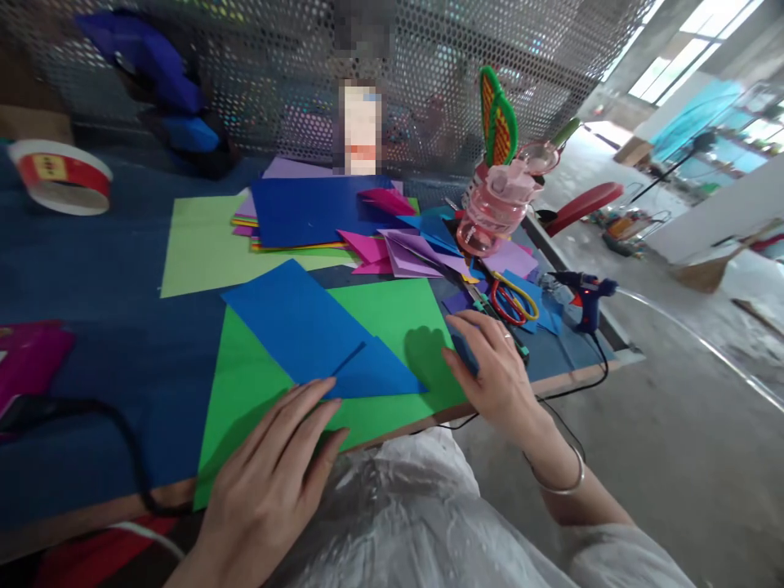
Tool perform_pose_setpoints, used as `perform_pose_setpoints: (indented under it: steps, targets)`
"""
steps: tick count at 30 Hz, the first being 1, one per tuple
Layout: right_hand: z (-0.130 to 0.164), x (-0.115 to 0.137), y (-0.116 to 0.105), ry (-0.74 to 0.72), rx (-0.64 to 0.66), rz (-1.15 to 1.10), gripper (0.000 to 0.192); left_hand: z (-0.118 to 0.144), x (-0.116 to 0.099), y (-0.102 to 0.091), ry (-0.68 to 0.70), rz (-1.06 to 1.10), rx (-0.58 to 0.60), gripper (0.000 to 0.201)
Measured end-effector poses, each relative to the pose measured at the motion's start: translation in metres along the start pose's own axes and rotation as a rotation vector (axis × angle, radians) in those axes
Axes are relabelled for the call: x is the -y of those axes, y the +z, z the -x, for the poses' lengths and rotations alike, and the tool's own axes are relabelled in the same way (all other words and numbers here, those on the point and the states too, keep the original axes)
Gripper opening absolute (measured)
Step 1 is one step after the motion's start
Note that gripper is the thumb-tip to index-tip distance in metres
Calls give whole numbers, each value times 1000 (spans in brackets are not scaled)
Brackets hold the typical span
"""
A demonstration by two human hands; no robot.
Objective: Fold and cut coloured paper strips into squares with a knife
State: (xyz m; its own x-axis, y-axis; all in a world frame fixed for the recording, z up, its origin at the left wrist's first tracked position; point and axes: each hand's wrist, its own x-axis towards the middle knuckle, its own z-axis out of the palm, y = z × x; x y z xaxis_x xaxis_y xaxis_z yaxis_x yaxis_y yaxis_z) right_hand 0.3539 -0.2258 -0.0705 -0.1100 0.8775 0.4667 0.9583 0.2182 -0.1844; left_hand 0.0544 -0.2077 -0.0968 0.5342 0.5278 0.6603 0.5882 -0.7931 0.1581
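My left hand (275, 457) lies with outstretched fingers at the near edge of a folded or cut piece of blue paper (300, 314), its fingertips touching it. On that paper is a thin dark strip or slit (349, 358); I cannot tell which. Beneath the blue piece is a bright green sheet (416, 306). My right hand (493, 367) is over the sheet's right edge, thumb and fingers apart, with nothing visible in it. Right behind its fingers lies a green and black utility knife (518, 347).
Scissors with red and yellow handles (518, 298) and a blue glue gun (588, 298) lie at the right. Stacked coloured paper (312, 212) and a pink jug (490, 208) stand along the mesh panel (263, 82). A tape roll (61, 175) is far left; a black cord (116, 416) crosses the near left.
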Motion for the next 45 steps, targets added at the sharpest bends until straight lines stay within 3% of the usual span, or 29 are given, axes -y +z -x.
perform_pose_setpoints:
  steps: [5, 8, 12, 17, 20, 23, 29, 32, 37, 45]
  targets:
    - [14, -33, -7, 207, -132, 227, 40, -8, -1, -3, -11, -8, 18, 23]
    - [20, -39, -8, 224, -138, 246, 39, -11, -2, -3, -27, -16, 29, 24]
    - [19, -18, -9, 110, -92, 47, 31, -11, -3, 2, -38, -3, 48, 28]
    - [3, 19, -4, -120, 102, -216, 29, -10, -8, 6, -53, 66, 54, 36]
    - [-11, 29, 1, -162, 183, -222, 32, -8, -8, 1, -174, 103, 19, 42]
    - [-20, 38, 7, -141, 229, -190, 38, -3, -3, -7, -409, 180, -47, 45]
    - [-14, 67, 14, -217, 169, -135, 45, 4, 8, -16, -863, 897, -143, 41]
    - [-12, 71, 20, -219, 187, -131, 49, 3, 12, -17, -1020, 1114, -219, 37]
    - [-19, 64, 32, -74, 198, -71, 65, 0, 13, -15, -1130, 1274, -285, 39]
    - [-16, 68, 38, -60, 204, -117, 60, -5, 14, -12, -1140, 1310, -335, 33]
